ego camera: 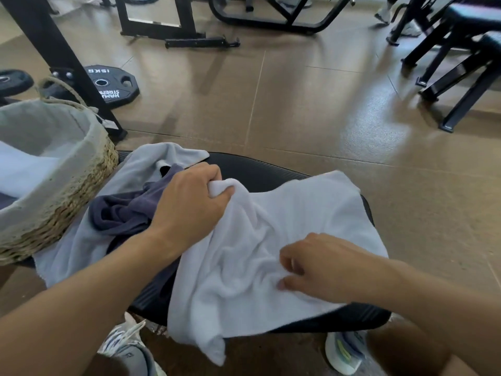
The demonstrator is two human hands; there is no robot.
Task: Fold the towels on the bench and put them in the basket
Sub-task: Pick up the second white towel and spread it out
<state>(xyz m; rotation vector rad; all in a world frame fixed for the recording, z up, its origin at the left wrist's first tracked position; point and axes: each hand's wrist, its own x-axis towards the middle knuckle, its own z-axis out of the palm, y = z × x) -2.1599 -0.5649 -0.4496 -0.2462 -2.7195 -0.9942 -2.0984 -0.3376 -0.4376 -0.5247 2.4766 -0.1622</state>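
Note:
A white towel [292, 223] lies crumpled across the black padded bench [257, 172], one corner hanging over the near edge. My left hand [189, 202] grips its far upper edge in a fist. My right hand [320, 264] sits on the towel's near right part, its fingers curled and pinching the cloth. Left of the white towel lie a dark navy towel [127, 213] and, under it, a light grey towel [81, 240]. A woven basket [81, 185] with a grey lining stands on the bench's left end, with a folded pale towel [19, 169] inside.
A black 15 kg weight plate [113, 85] lies on the brown floor behind the basket, beside a black rack post [62, 58]. More black gym frames stand at the back and far right. My two sneakers [344, 351] show below the bench.

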